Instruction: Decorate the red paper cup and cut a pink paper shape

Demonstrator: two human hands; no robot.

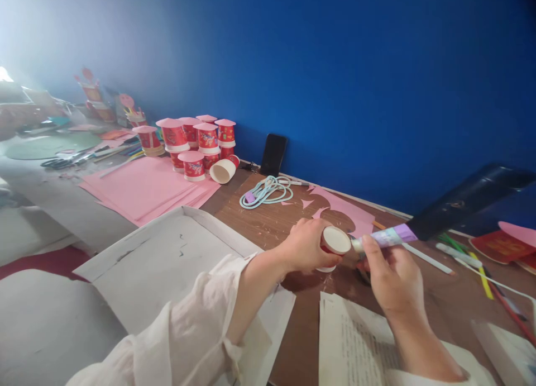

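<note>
My left hand (306, 244) is wrapped around a red paper cup (336, 241), which stands upside down with its pale base facing up. In my right hand (396, 280) is a glue stick (387, 236) with a purple and white label. Its tip is at the right edge of the cup's base; whether it touches, I cannot tell. Pink paper with a round cut-out (360, 210) lies behind the cup, near several small pink scraps (307, 203). Below my right hand, a printed booklet (347, 336) lies on the brown table.
Red cups topped with pink discs (173, 134) stand at the back left, beside a tipped cup (224, 170) and pink sheets (134, 187). A coiled pale blue cable (266, 192) and a phone (273, 154) are near the blue wall. A dark elongated object (464, 201) rises at right.
</note>
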